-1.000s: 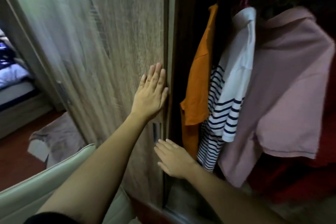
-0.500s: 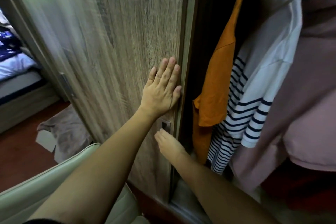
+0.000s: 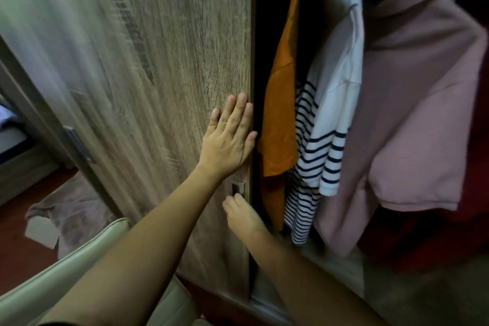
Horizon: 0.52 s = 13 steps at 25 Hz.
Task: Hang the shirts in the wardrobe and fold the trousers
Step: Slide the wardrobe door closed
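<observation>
The left hand (image 3: pixel 227 140) is laid flat on the wooden door (image 3: pixel 158 61) of the wardrobe (image 3: pixel 267 34). Its fingers are held straight and close together, right by the door's edge. Nothing is held in it.

The right hand (image 3: pixel 242 213) is seen lower down, under the left arm. Its fingers are curled, and the tips are hooked at the small metal handle (image 3: pixel 236 186) set into the door.

The wardrobe is open on the right side of the door. Three shirts are hung inside it. An orange shirt (image 3: pixel 280 114) is hung nearest to the door. A white shirt with dark stripes (image 3: pixel 325 140) is hung just beside it and touches it. A pink shirt (image 3: pixel 418 114) is hung next, farthest to the right.

A brownish cloth (image 3: pixel 71 209) is left in a heap on the dark red floor (image 3: pixel 16 254), to the left of the door. It cannot be told if it is trousers. A pale padded chair (image 3: pixel 79 267) is seen at the bottom left, under the left arm. A bit of a bed (image 3: pixel 13 140) is seen far to the left.
</observation>
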### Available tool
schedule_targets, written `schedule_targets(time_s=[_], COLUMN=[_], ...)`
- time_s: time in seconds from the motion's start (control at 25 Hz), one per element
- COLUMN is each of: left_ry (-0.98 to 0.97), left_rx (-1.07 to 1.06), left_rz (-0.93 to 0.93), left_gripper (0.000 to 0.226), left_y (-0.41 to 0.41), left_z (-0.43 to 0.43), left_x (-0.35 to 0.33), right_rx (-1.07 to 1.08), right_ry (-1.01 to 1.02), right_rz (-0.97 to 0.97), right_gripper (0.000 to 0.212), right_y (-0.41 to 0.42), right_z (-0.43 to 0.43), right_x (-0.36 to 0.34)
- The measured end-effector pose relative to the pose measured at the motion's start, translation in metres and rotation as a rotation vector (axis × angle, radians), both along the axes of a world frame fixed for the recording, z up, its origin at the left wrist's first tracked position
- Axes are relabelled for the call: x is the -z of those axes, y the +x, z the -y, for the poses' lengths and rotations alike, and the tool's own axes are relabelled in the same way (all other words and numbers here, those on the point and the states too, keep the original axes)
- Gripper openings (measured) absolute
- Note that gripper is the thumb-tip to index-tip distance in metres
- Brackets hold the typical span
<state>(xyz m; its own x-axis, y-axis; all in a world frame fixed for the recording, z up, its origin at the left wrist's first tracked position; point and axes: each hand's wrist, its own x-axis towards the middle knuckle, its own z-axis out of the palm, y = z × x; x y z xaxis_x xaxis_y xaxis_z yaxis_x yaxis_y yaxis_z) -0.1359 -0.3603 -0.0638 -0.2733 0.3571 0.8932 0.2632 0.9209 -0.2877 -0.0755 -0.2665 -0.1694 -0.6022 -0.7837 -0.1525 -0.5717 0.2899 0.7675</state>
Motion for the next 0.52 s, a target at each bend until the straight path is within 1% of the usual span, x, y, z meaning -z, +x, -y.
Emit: schedule_targets(time_s=[0.12,0.2,0.24,0.32,0.36,0.44,0.52], left_ry=[-0.055,-0.117,-0.147,-0.196,-0.218,-0.246,-0.273], left_rx=[0.059,0.088,0.113,0.181,0.211,0.259,0.288], left_rz=[-0.046,-0.108,-0.136,-0.176,-0.184,-0.178,-0.172], left_gripper=[0.065,0.066,0.065,0.063,0.063,0.064,0.062], left_y=[0.004,0.006,0.007,0.008,0.01,0.015,0.02], left_z=[-0.028,-0.046,-0.056,-0.078,-0.091,-0.119,-0.145], left_x=[0.003,-0.001,-0.004,-0.01,-0.011,-0.012,-0.012], right_rx=[0.027,0.063,0.11,0.179,0.177,0.135,0.142], right_ry=[-0.005,-0.004,-0.041,-0.184,-0.17,-0.075,-0.039], right_rz=[-0.012,0.002,0.029,0.086,0.095,0.054,0.023], right_gripper=[0.05,0.044,0.039,0.031,0.031,0.035,0.038], right_y=[0.009,0.014,0.016,0.021,0.024,0.033,0.049], right_z=[-0.031,-0.054,-0.066,-0.092,-0.104,-0.137,-0.174], right_x=[0.004,0.012,0.015,0.016,0.017,0.017,0.009])
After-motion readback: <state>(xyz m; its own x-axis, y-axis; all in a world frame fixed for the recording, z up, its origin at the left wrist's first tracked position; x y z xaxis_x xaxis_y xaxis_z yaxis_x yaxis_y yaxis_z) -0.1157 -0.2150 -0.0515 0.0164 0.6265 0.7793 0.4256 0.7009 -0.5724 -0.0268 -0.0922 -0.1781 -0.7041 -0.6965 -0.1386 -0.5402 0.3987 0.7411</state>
